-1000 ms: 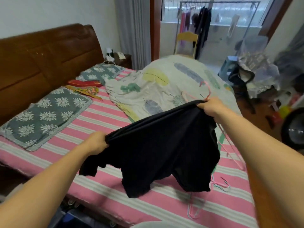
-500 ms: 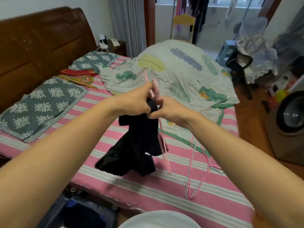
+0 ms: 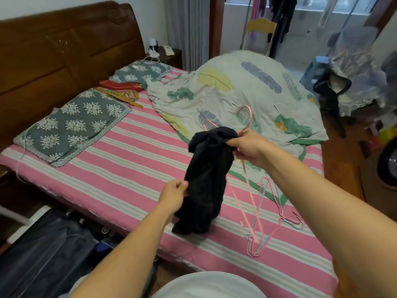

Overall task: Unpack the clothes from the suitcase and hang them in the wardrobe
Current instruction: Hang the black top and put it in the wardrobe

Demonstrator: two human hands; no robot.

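A black garment [image 3: 206, 179] hangs bunched above the pink striped bed [image 3: 120, 168], its lower end resting on the sheet. My right hand [image 3: 249, 149] grips its top edge together with a pink wire hanger [image 3: 247, 117], whose hook sticks up behind the cloth. My left hand [image 3: 174, 195] pinches the garment's side lower down. The open suitcase [image 3: 49, 252] with dark clothes lies on the floor at the lower left.
Several spare wire hangers [image 3: 264, 224] lie on the bed to the right. A leaf-print quilt [image 3: 247, 91] is heaped at the bed's far side, and two grey pillows [image 3: 73, 125] lie by the wooden headboard [image 3: 64, 46]. A clothes rack and clutter stand at the back right.
The garment was spread wide between both hands, then gathered at its top. Now my left hand has dropped to its side while my right hand keeps the top and the hanger.
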